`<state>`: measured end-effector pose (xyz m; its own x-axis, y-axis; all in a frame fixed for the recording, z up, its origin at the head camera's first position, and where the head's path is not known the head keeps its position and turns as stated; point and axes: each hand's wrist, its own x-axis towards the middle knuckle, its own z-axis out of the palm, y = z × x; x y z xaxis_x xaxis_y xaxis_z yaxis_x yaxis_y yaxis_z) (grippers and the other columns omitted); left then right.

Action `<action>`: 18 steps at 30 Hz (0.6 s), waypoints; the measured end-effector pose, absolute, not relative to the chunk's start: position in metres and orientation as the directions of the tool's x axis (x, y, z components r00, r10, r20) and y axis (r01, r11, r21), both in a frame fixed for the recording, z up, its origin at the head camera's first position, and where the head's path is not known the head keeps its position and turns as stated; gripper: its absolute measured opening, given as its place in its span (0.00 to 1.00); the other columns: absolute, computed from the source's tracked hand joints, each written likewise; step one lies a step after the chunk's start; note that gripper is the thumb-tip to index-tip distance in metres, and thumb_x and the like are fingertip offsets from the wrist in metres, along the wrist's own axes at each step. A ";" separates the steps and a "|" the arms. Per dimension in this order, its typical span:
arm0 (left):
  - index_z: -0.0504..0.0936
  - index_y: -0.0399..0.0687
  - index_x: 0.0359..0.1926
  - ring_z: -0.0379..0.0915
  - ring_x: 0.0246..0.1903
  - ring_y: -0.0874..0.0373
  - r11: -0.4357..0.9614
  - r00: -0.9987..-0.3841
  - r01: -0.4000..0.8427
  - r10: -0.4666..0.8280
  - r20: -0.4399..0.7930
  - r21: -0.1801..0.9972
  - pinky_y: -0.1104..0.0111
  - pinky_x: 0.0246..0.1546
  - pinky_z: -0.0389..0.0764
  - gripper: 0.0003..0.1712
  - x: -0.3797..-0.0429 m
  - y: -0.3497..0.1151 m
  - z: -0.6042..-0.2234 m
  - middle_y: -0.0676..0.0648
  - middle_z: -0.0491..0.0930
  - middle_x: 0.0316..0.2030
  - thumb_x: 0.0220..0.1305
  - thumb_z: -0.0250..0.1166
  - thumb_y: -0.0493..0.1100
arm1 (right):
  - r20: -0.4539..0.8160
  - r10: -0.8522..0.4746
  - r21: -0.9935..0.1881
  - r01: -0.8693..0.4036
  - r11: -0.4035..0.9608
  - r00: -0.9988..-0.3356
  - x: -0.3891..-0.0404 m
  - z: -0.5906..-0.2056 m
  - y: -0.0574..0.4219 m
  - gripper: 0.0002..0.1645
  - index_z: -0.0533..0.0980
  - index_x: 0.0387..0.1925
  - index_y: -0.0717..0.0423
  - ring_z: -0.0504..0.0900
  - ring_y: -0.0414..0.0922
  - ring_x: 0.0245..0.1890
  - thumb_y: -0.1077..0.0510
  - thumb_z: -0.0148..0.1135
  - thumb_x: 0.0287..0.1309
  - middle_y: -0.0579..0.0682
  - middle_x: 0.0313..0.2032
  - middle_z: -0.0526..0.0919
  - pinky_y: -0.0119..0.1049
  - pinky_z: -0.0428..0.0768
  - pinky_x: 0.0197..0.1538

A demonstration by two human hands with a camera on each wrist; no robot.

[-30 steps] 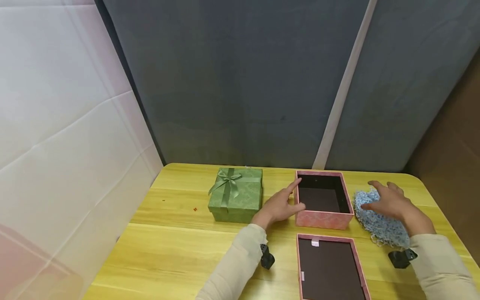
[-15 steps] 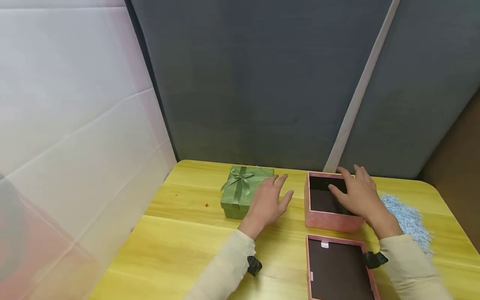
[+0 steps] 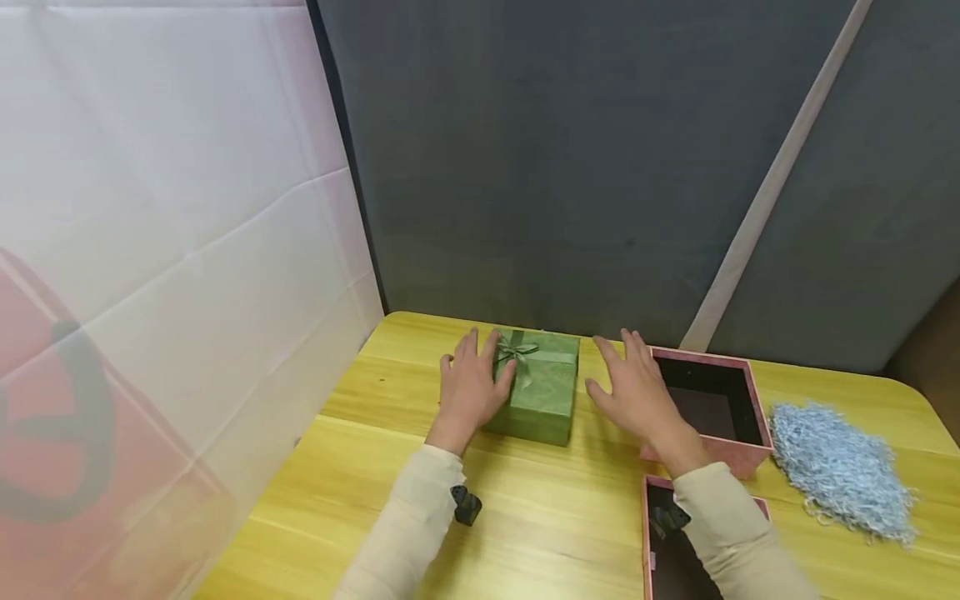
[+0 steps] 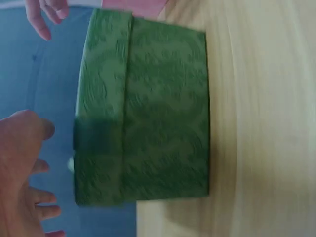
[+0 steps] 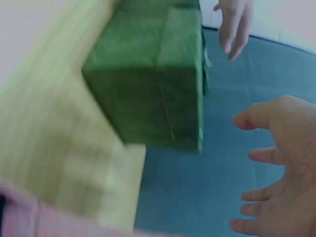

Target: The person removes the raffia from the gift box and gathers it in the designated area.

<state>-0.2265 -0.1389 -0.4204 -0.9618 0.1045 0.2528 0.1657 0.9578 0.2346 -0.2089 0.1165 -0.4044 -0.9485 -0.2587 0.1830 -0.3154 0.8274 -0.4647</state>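
Along the back of the table, left to right: the gift box with a bow on top, the open box, the paper shreds — a curtain behind. The lid lies before the open box. Left hand at the gift box's left; right hand between the boxes.

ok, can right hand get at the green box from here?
Likely yes: the right hand is beside the green box, fingers spread, with nothing visible between hand and box; the left hand is opposite.
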 end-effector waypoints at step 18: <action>0.78 0.42 0.23 0.63 0.22 0.57 0.522 -0.994 -0.101 -0.079 -0.070 0.847 0.64 0.27 0.68 0.27 -0.229 -0.142 -0.432 0.51 0.66 0.17 0.79 0.56 0.52 | -0.256 -0.033 -0.916 0.232 0.327 -0.966 -0.220 -0.432 0.100 0.38 0.59 0.74 0.75 0.80 0.62 0.58 0.53 0.56 0.76 0.73 0.61 0.75 0.49 0.82 0.55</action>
